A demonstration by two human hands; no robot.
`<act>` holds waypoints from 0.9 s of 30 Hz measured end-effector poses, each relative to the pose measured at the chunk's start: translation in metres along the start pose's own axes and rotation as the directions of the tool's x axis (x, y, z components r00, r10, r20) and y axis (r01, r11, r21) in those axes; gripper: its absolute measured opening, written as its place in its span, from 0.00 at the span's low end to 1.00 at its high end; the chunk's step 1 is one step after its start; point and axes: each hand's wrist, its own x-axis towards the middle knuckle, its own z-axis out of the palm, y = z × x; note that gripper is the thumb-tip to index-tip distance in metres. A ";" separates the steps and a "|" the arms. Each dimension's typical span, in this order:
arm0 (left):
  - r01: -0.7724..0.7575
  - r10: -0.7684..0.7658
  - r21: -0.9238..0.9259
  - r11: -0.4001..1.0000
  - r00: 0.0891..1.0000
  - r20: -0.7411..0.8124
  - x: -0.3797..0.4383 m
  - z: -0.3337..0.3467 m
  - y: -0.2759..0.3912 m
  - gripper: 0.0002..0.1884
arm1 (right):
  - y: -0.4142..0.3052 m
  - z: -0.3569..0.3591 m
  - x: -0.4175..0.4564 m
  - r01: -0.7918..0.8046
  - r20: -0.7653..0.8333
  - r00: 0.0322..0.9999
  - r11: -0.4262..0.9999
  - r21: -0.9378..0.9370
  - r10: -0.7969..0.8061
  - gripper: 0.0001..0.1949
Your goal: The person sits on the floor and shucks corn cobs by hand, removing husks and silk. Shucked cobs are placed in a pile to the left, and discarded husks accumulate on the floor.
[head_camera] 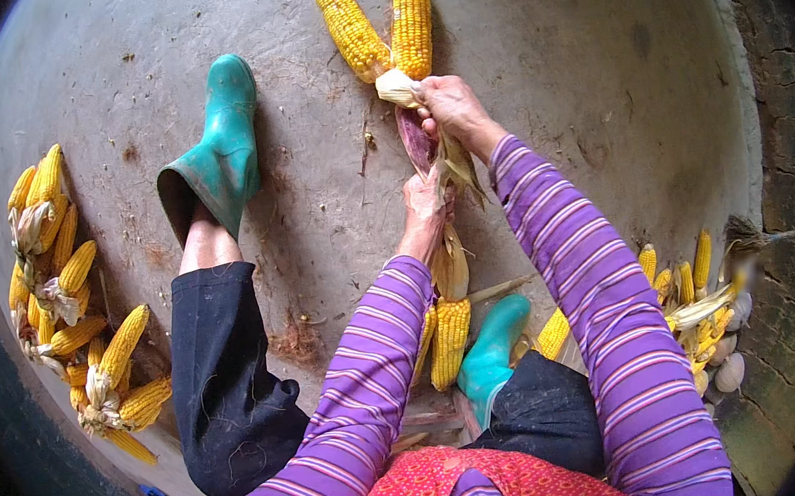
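Observation:
Two yellow corn cobs (382, 28) lie side by side on the concrete floor, spread in a V and joined at their pulled-back husks. My right hand (454, 111) pinches the pale husk (396, 89) just below them. Lower down, my left hand (427, 205) grips the gathered husks, partly purple (416, 141), with its fingertips hidden behind them. More husk (451, 264) hangs below my left hand and leads to another pair of yellow cobs (451, 340), one partly covered by my left sleeve.
Bundled corn cobs (66, 275) lie along the left. Loose cobs (689, 290) and round pale objects (729, 373) are heaped at the right, near a small brush (753, 240). My green rubber boots (229, 135) flank the work. Silk and husk scraps (302, 341) litter the floor.

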 end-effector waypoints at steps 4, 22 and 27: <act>-0.111 0.127 0.130 0.985 0.984 -0.124 0.006 0.000 -0.004 0.17 | -0.006 0.027 -0.001 0.072 -0.093 0.991 0.966 -0.246 -0.097 0.12; -0.010 0.011 0.061 0.998 1.000 -0.010 -0.011 0.005 0.013 0.17 | 0.066 -0.029 -0.100 0.163 -0.116 0.977 0.980 -0.117 -0.177 0.17; -0.054 0.056 0.087 0.995 0.998 -0.020 -0.007 0.007 0.007 0.22 | 0.093 -0.019 -0.093 0.289 -0.173 0.867 0.755 -0.588 -0.467 0.17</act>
